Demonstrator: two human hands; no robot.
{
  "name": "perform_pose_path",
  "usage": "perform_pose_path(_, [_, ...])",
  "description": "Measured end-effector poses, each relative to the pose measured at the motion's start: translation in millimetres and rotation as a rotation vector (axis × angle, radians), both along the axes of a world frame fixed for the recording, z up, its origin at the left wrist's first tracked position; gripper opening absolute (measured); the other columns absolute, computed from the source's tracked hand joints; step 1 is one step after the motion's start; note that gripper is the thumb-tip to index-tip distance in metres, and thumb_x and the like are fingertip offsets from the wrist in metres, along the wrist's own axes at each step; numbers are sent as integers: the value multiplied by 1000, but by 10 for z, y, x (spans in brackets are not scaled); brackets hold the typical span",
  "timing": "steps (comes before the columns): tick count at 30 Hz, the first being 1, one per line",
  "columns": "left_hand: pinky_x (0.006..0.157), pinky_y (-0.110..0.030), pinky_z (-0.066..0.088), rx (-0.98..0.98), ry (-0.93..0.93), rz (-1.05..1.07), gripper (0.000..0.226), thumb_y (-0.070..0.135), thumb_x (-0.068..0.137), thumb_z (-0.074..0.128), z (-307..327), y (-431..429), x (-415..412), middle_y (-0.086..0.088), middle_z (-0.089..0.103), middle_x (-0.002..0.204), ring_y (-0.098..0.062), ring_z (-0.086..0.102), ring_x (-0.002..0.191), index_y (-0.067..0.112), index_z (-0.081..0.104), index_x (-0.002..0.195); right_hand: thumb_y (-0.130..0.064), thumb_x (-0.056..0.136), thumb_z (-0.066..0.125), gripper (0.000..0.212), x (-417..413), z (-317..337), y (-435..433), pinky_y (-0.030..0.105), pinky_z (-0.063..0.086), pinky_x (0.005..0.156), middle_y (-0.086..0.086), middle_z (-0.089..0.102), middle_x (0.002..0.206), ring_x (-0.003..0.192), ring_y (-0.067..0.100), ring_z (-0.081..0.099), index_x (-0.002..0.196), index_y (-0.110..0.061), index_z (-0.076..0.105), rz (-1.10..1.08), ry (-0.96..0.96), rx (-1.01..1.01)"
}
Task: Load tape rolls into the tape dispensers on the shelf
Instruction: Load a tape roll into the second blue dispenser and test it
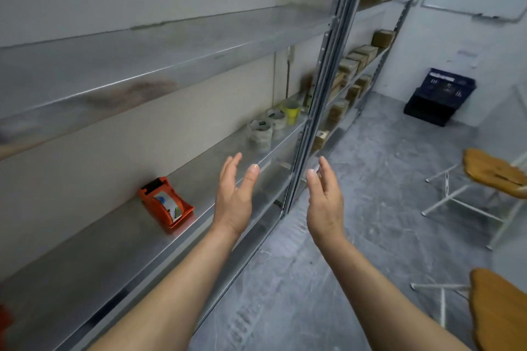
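Orange plastic stood out first: the tape dispenser [166,202] sat on the metal shelf [85,259] with a roll already seated in it, to the left of my left hand [233,199] and apart from it. That hand and my right hand [325,199] hung before the shelf edge, fingers straight and loosely spread, palms facing each other, holding nothing. Farther along the same shelf the tape rolls [260,134] stood in short stacks, a yellow roll [291,111] behind them, near the upright post [328,65].

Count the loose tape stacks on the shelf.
3, in a row by the upright: nearest whitish stack, second whitish stack behind it, yellow stack farthest. More may hide behind the upright.
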State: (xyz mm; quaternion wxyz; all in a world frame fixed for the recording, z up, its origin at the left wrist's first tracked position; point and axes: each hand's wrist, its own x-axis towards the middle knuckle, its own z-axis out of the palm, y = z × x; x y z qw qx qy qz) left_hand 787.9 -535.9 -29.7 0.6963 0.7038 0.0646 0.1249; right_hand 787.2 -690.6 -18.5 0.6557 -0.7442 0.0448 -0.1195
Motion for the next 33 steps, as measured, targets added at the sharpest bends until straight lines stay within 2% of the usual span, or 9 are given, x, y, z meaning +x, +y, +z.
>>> perform_pose_path(6, [120, -43, 25, 2, 32, 23, 78, 75, 71, 54, -107, -94, 668, 5, 35, 155, -7, 31, 143, 39, 43, 140, -28, 96, 61, 59, 671, -76, -135, 28, 36, 109, -11, 42, 151, 137, 7, 40, 150, -29, 38, 9, 34, -35])
perform_pose_path(10, [120, -41, 24, 8, 54, 74, 77, 72, 71, 53, -159, -186, 1118, 5, 38, 153, -6, 32, 142, 38, 43, 139, -22, 89, 68, 64, 1259, -195, -235, 33, 41, 109, -20, 46, 139, 130, 4, 45, 146, -33, 42, 57, 65, -90])
perform_pose_path(14, [118, -32, 25, 34, 84, 178, 81, 69, 73, 52, -160, -327, 1548, 7, 41, 151, -4, 36, 137, 28, 44, 143, -16, 85, 70, 69, 1892, -276, -389, 23, 41, 99, -18, 48, 142, 116, -9, 48, 145, -35, 42, 170, 109, -125])
perform_pose_path(17, [117, -32, 26, 48, 121, 261, 83, 69, 73, 51, -140, -466, 1838, 8, 42, 150, -5, 38, 136, 26, 44, 143, -15, 84, 70, 69, 2338, -275, -534, 33, 39, 112, -16, 45, 148, 132, -1, 41, 144, -35, 44, 253, 140, -179])
perform_pose_path(23, [116, -29, 27, 46, 163, 418, 74, 61, 79, 52, -145, -689, 2281, 7, 44, 148, -4, 39, 134, 24, 45, 143, -14, 81, 69, 71, 3039, -229, -712, 39, 35, 117, -10, 44, 151, 139, 8, 39, 143, -37, 44, 414, 143, -352])
perform_pose_path(26, [109, -22, 26, 43, 172, 467, 58, 46, 92, 56, -190, -726, 2404, 6, 43, 149, -3, 38, 133, 21, 44, 144, -18, 75, 68, 73, 3240, -281, -697, 45, 43, 110, -7, 45, 151, 113, 15, 54, 139, -43, 44, 485, 145, -418])
perform_pose_path(27, [107, -20, 25, 43, 179, 484, 53, 40, 96, 55, -205, -729, 2451, 6, 43, 149, -2, 38, 133, 20, 43, 144, -17, 74, 68, 73, 3308, -304, -682, 44, 43, 111, -6, 44, 152, 111, 17, 56, 139, -42, 46, 511, 141, -444])
perform_pose_path(30, [106, -18, 23, 26, 201, 511, 52, 35, 97, 53, -268, -676, 2607, 6, 42, 150, -1, 36, 133, 20, 41, 146, -6, 77, 66, 70, 3561, -387, -593, 25, 28, 116, -3, 38, 156, 138, 17, 44, 142, -30, 50, 581, 115, -575])
perform_pose_path(33, [105, -17, 23, 23, 219, 526, 51, 37, 97, 53, -333, -585, 2778, 6, 42, 150, -2, 36, 133, 21, 42, 145, 0, 76, 60, 73, 3784, -438, -439, 27, 25, 118, 1, 40, 155, 145, 17, 32, 143, -25, 48, 630, 79, -728])
